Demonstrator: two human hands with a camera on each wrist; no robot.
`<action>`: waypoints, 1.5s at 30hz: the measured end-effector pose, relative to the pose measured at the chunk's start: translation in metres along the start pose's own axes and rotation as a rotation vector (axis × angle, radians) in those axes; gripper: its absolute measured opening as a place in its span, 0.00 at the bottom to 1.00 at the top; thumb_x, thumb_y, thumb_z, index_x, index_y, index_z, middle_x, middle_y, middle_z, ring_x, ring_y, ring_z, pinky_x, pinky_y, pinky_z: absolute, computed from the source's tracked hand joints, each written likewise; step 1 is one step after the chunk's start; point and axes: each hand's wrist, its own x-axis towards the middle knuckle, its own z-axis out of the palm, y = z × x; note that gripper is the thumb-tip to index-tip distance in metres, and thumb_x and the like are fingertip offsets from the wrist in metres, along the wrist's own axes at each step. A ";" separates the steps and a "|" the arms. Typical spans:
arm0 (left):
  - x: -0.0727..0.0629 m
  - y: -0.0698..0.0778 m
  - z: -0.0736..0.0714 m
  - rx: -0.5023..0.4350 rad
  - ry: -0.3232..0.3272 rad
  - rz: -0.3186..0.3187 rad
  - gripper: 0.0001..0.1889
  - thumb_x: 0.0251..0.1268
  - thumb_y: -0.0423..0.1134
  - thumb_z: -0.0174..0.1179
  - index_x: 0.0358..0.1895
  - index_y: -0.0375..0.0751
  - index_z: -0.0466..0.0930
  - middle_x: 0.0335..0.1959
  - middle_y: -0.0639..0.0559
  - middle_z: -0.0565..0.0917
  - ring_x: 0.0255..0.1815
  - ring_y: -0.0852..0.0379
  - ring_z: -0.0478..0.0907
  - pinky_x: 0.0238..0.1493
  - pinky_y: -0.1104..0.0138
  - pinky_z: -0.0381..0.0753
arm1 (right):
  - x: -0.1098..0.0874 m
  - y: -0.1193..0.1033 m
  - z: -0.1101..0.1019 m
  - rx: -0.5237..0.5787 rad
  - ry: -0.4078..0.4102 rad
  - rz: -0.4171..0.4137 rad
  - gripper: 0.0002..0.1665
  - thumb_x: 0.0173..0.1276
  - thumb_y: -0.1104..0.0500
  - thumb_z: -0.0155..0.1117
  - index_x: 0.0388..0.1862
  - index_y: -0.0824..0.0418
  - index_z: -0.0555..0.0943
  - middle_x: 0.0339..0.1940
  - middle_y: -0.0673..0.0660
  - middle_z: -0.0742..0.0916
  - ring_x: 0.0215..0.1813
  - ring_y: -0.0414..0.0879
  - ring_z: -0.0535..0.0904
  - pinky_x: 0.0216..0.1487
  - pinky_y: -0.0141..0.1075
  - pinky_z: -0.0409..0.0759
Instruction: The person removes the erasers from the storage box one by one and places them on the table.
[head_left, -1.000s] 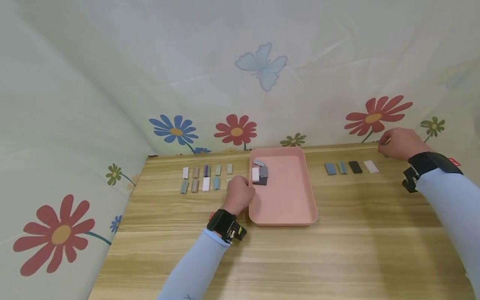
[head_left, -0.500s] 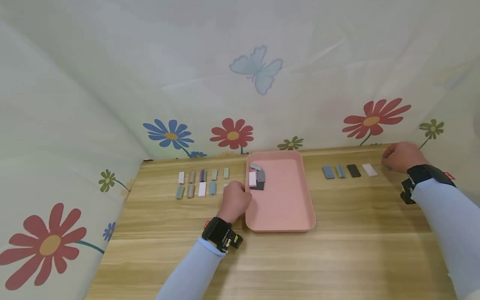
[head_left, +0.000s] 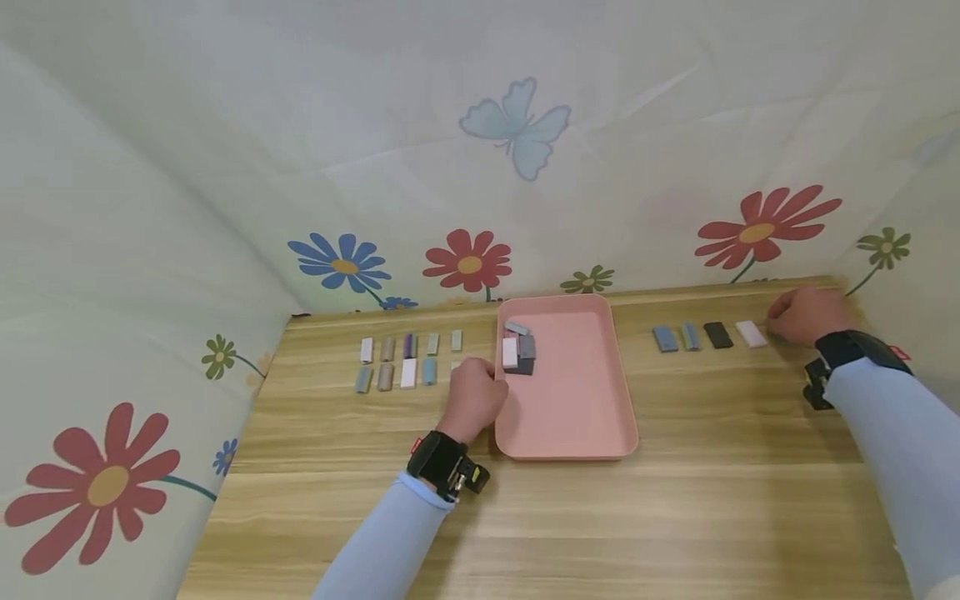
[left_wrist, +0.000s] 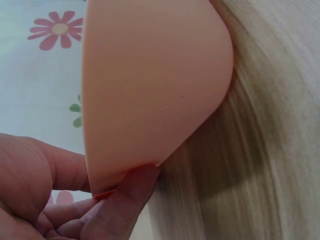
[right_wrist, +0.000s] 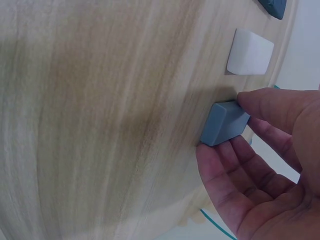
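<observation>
My left hand (head_left: 474,400) pinches the left wall of a pink tray (head_left: 573,417). In the left wrist view, the thumb and fingers (left_wrist: 122,200) hold the tray rim between them. At the table's far right, my right hand (head_left: 810,317) grips a blue-grey eraser (right_wrist: 225,122) by its sides, thumb on one and fingers on the other. That eraser sits at the table surface, end of a row. Beside it lies a white eraser (head_left: 751,333), then a black eraser (head_left: 717,335), a blue-green eraser (head_left: 690,336) and a blue eraser (head_left: 664,338).
Inside the tray's upper left corner lie several erasers, among them a white block (head_left: 511,353) and a grey block (head_left: 527,347). Two rows of small blocks, including a white one (head_left: 408,373), lie left of the tray. A flowered cloth (head_left: 375,167) rises behind the table (head_left: 600,533).
My right hand has come down to the table beside the white eraser. My left hand stays at the tray's edge. The head view has shifted slightly.
</observation>
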 end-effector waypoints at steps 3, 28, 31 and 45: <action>-0.001 0.000 0.000 0.007 0.009 0.010 0.12 0.59 0.36 0.55 0.18 0.41 0.78 0.11 0.53 0.74 0.11 0.59 0.71 0.09 0.70 0.65 | -0.001 -0.001 0.000 0.017 -0.004 -0.004 0.21 0.58 0.56 0.61 0.41 0.73 0.79 0.35 0.71 0.83 0.33 0.58 0.76 0.30 0.45 0.72; 0.000 0.001 0.000 0.018 0.003 0.000 0.13 0.60 0.36 0.54 0.18 0.41 0.77 0.13 0.52 0.74 0.12 0.56 0.72 0.11 0.67 0.68 | -0.018 -0.168 -0.024 0.120 0.147 -0.244 0.27 0.64 0.52 0.58 0.57 0.69 0.73 0.57 0.73 0.75 0.57 0.67 0.70 0.55 0.61 0.69; 0.000 0.002 0.001 0.017 -0.004 -0.017 0.12 0.61 0.37 0.54 0.20 0.42 0.78 0.14 0.52 0.75 0.13 0.57 0.73 0.12 0.67 0.69 | -0.020 -0.204 -0.015 0.132 0.140 -0.326 0.26 0.65 0.53 0.58 0.57 0.67 0.73 0.57 0.71 0.75 0.56 0.64 0.72 0.53 0.58 0.72; 0.000 0.003 -0.002 -0.020 -0.024 -0.039 0.13 0.61 0.37 0.54 0.18 0.42 0.77 0.12 0.53 0.74 0.13 0.57 0.73 0.12 0.67 0.68 | 0.000 -0.312 0.048 0.190 -0.079 -0.378 0.21 0.65 0.52 0.59 0.52 0.62 0.78 0.44 0.59 0.84 0.43 0.52 0.78 0.47 0.46 0.78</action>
